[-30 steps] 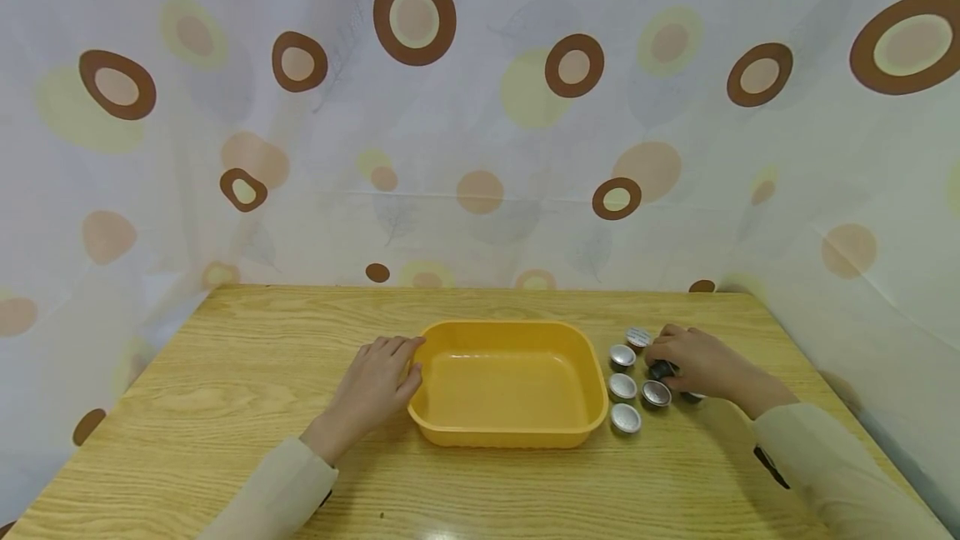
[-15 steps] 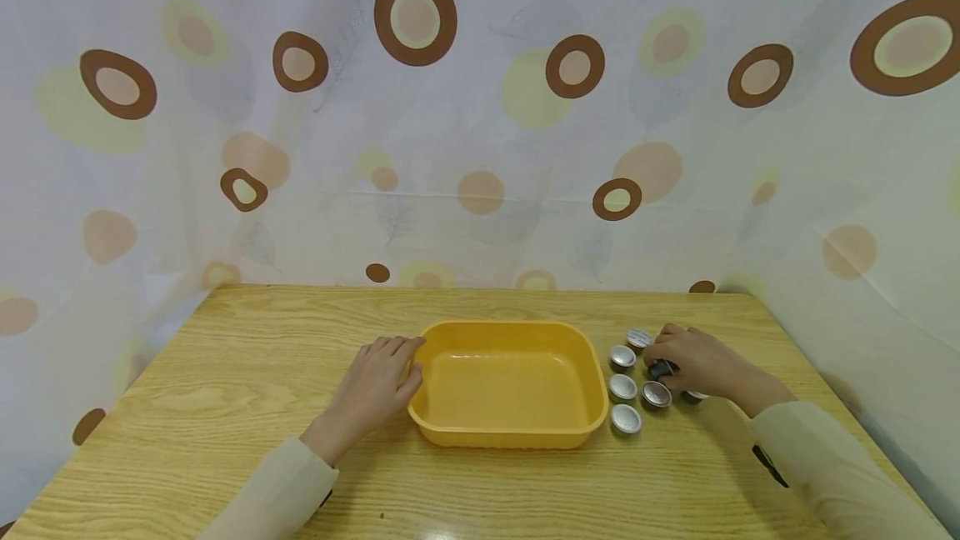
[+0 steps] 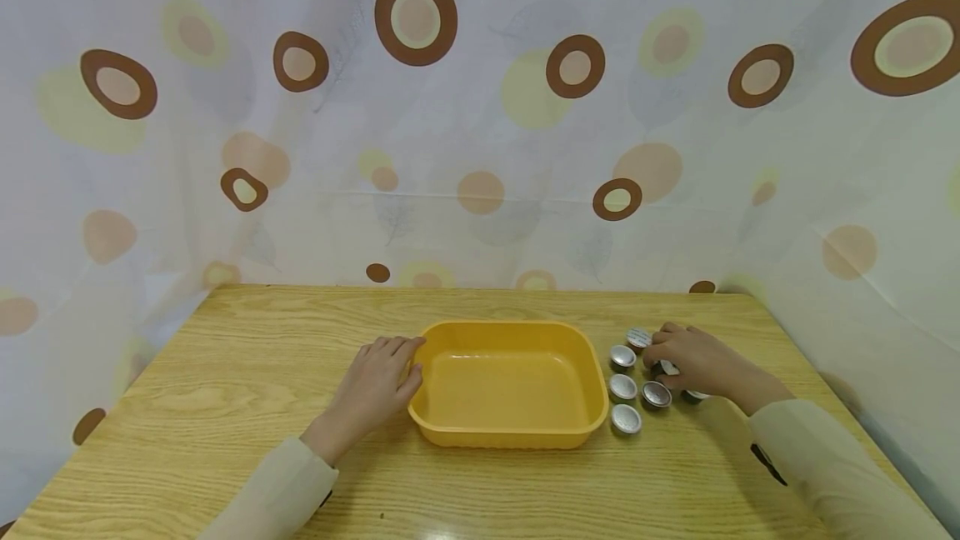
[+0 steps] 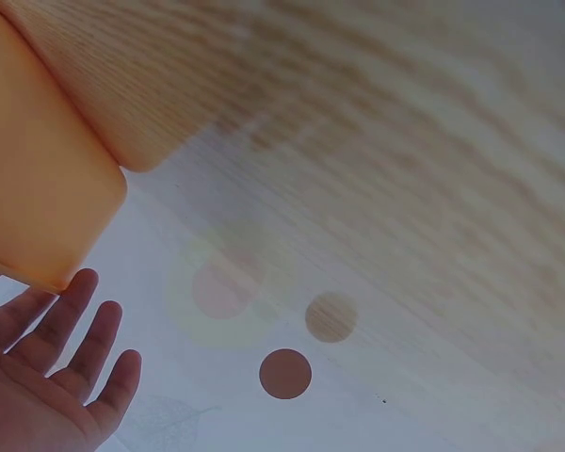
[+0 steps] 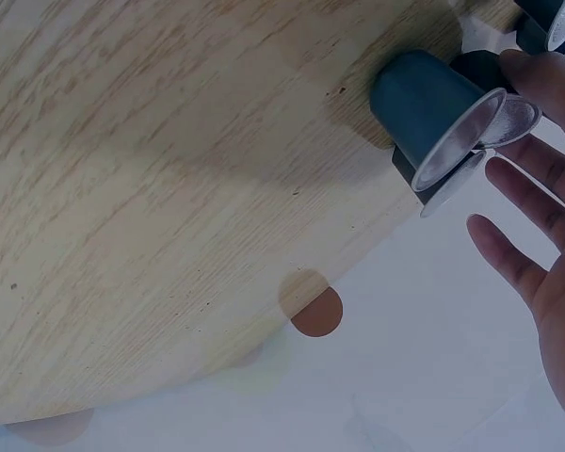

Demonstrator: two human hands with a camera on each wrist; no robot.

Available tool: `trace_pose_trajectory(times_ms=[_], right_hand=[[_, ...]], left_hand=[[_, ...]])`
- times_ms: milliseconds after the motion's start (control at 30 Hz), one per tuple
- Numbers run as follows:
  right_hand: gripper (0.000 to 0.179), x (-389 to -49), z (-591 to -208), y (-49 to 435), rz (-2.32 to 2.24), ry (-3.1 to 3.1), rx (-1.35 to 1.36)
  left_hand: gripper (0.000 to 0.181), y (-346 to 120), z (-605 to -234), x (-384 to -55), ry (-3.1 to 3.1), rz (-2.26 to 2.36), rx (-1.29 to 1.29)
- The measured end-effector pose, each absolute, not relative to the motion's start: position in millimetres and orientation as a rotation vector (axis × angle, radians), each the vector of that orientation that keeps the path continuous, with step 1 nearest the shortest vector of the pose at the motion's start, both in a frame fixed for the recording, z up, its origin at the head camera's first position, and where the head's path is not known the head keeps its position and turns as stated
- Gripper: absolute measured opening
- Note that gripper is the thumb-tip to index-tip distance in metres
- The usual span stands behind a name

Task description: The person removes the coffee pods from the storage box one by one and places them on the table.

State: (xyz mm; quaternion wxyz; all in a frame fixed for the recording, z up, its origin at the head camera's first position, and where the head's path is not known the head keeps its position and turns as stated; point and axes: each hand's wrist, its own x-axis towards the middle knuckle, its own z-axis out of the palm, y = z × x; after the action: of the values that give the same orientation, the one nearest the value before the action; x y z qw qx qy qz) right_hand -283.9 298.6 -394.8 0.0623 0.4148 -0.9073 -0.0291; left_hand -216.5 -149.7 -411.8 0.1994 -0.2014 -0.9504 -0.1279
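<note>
A yellow plastic tub (image 3: 510, 438) stands in the middle of the wooden table. At its left rim, my left hand (image 3: 378, 377) touches the edge with extended fingers (image 4: 78, 285). To the tub's right, my right hand (image 3: 697, 361) pinches a small dark coffee capsule with a silver lid (image 3: 667, 368) between thumb and fingers. Around that hand sit several more foil-lidded capsules, among them a brown-lidded capsule (image 3: 656, 393) and a capsule with a printed lid (image 3: 638, 338). In the right wrist view a teal capsule (image 5: 424, 104) stands close to the hand.
Three silver-lidded capsules line the tub's right side, the nearest capsule (image 3: 626, 419) at the front. Another capsule (image 3: 694, 397) lies partly hidden under the right wrist. A patterned curtain (image 3: 480, 123) hangs behind the table (image 3: 225, 373) and along its sides.
The capsule in my right fingers has turned, so its silver lid now shows where its dark side did. The left hand and the tub have stayed put.
</note>
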Motion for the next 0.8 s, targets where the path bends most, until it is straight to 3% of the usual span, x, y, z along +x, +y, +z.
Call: trace_pose_trajectory(times_ms=[800], right_hand=[[0.018, -284.9, -392.0, 290.8, -0.064, -2.755, 1.256]], left_hand=[[0.035, -150.6, -412.8, -217.5, -2.650, -0.358, -0.571]])
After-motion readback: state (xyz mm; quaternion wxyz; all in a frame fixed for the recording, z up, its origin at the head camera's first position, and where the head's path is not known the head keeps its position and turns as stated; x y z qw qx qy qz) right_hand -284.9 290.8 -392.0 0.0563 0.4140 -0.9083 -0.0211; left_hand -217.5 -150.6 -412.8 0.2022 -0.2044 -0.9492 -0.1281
